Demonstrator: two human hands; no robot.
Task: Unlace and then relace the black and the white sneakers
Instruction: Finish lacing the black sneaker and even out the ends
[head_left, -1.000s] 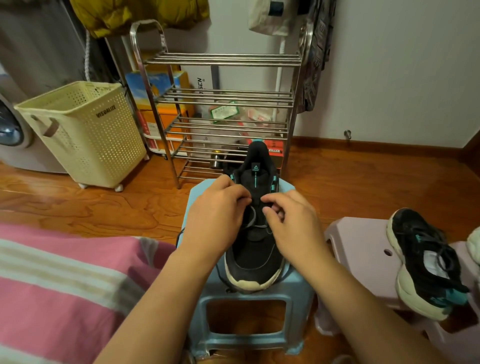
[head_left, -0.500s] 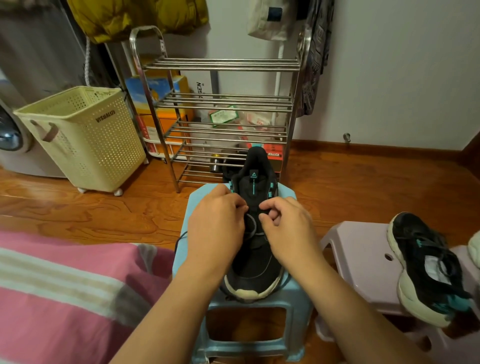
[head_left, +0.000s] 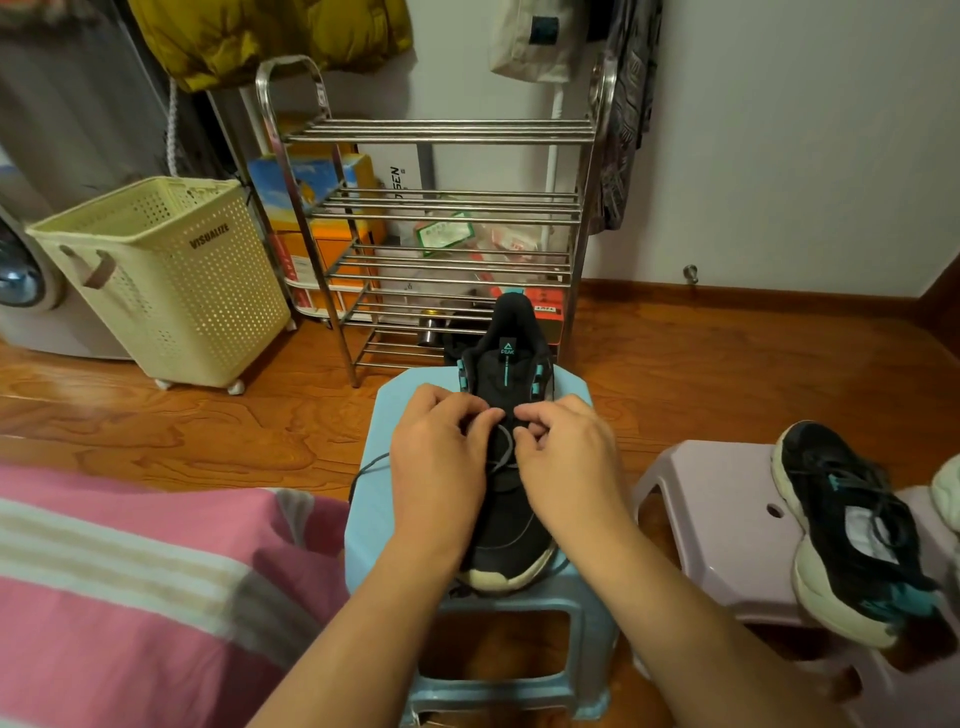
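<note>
From the head view, a black sneaker (head_left: 506, 499) with teal trim stands on a light blue stool (head_left: 384, 499) in the near middle of the scene, its whitish toe toward the camera and its tongue pointing away toward a steel shoe rack (head_left: 441, 208). Both hands work over the middle of its lacing. The left hand (head_left: 441, 462) lies on the left side of the shoe, fingers curled, thumb and fingertips pinching the black lace (head_left: 501, 441) where a small loop of it shows between the two hands. The right hand (head_left: 569, 457) sits just beside it on the right, fingers also curled and pinching the same lace at the loop. A loose run of lace trails off the left edge of the stool.

To the right, a second black sneaker (head_left: 852, 535) lies on a pale lilac stool (head_left: 711, 499), its toe hanging toward the near edge, well apart from the hands. The edge of a white shoe (head_left: 948, 488) shows at the far right border. A pink striped bedcover (head_left: 130, 597) fills the near left, a cream perforated laundry basket (head_left: 166, 280) stands on the wooden floor (head_left: 727, 358) at far left.
</note>
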